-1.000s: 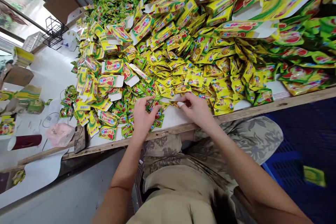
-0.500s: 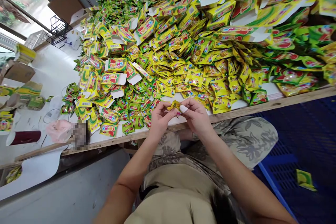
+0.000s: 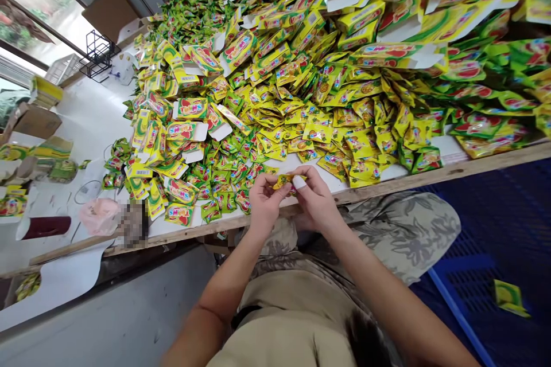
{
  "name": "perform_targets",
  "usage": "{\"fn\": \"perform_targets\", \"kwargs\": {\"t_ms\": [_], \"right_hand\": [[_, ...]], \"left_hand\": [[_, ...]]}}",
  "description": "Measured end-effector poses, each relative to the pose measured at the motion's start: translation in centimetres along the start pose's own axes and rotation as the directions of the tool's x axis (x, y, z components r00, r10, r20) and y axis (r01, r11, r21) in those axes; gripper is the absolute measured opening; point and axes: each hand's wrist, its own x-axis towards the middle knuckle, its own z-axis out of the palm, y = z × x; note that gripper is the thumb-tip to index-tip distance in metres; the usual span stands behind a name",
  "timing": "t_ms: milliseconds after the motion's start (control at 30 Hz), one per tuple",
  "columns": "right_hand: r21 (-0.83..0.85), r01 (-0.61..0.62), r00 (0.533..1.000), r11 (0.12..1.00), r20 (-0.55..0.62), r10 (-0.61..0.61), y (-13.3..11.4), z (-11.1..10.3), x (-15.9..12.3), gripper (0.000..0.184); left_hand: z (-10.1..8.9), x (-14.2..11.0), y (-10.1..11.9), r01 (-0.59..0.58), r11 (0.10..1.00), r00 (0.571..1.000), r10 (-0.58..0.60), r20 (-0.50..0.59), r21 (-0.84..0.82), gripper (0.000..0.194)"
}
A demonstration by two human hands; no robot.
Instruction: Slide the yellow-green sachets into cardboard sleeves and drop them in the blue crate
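Note:
Between both hands, just over the table's front edge, is a small yellow candy packet (image 3: 283,181). My left hand (image 3: 264,200) pinches one end of it with thumb and fingers. At the other end, my right hand (image 3: 315,198) grips it, with the thumb pressed on top. The fingers cover much of the packet. Beyond my hands lie many yellow packets (image 3: 317,131), and green packets (image 3: 220,178) are nearer my left hand. Small printed boxes (image 3: 179,214), some with open white flaps, lie in a heap to the left.
The wooden table edge (image 3: 387,186) runs in front of my lap. At the left are a dark red cylinder (image 3: 46,227), a pink plastic bag (image 3: 100,216) and a black wire rack (image 3: 97,56). A blue plastic crate (image 3: 469,281) with a yellow-green box (image 3: 510,297) stands low right.
My hands stay on the packet, which is now held flatter and stretched more between them. The view has shifted slightly; the piles look the same.

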Motion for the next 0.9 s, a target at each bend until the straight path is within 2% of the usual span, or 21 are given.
{"fn": "perform_targets", "kwargs": {"t_ms": [67,133,200,233,300,367,400,433,500,567,633,767,833,900], "right_hand": [[0.084,-0.089,0.994,0.992,0.064,0.083,0.4,0.1,0.1,0.038],[0.071,-0.109,0.991,0.992,0.088,0.103,0.8,-0.3,0.5,0.039],[0.043,-0.075,0.997,0.996,0.04,0.073,1.1,-1.2,1.0,0.036],[0.036,-0.056,0.998,0.998,0.006,0.056,1.1,-1.7,1.4,0.035],[0.022,-0.039,0.998,0.999,-0.047,0.04,1.1,-2.5,1.9,0.033],[-0.02,-0.055,0.996,0.998,-0.064,0.054,0.9,-3.0,2.2,0.032],[-0.067,-0.065,0.996,0.996,-0.067,0.061,0.8,-3.0,2.3,0.031],[-0.131,-0.067,0.996,0.989,-0.073,0.058,0.7,-3.0,2.3,0.03],[-0.27,-0.044,0.996,0.962,-0.081,0.022,0.6,-3.0,2.2,0.027],[-0.35,-0.02,0.997,0.936,-0.075,-0.006,0.6,-2.9,2.2,0.025],[-0.324,-0.044,0.997,0.945,-0.073,0.022,0.5,-2.9,2.2,0.026],[-0.199,-0.059,0.997,0.978,-0.062,0.048,-0.2,-2.8,2.1,0.035],[-0.206,-0.019,1.0,0.978,-0.006,0.018,-0.6,-2.6,2.0,0.031],[-0.214,0.01,0.999,0.977,0.053,0.001,-0.9,-2.4,1.8,0.024]], "left_hand": [[-0.3,0.1,-0.3,-0.005,0.999,1.0,0.005,-0.005,0.038,0.041],[-0.9,0.3,0.0,-0.044,0.993,0.997,0.036,0.072,0.112,0.038],[-1.8,0.7,0.7,-0.127,0.966,0.984,0.094,0.153,0.226,0.037],[-2.4,1.1,1.1,-0.183,0.93,0.978,0.138,0.159,0.318,0.038],[-3.5,2.0,1.9,-0.256,0.773,0.966,0.223,0.128,0.58,0.036],[-4.3,3.1,2.3,-0.241,0.519,0.96,0.249,0.124,0.821,0.038],[-4.6,3.5,2.4,-0.225,0.401,0.964,0.226,0.142,0.888,0.041],[-4.8,3.9,2.4,-0.219,0.317,0.968,0.191,0.164,0.923,0.044],[-5.1,4.5,2.3,-0.221,0.253,0.972,0.137,0.191,0.942,0.041],[-5.3,4.7,2.3,-0.211,0.285,0.975,0.129,0.181,0.935,0.032],[-5.7,4.9,2.3,-0.188,0.364,0.978,0.153,0.14,0.912,0.025],[-6.6,4.9,2.5,-0.144,0.621,0.974,0.225,0.001,0.771,0.018],[-6.8,5.0,2.8,-0.121,0.742,0.965,0.244,-0.098,0.66,0.02],[-6.8,4.9,3.0,-0.12,0.812,0.952,0.257,-0.165,0.572,0.023]]}}
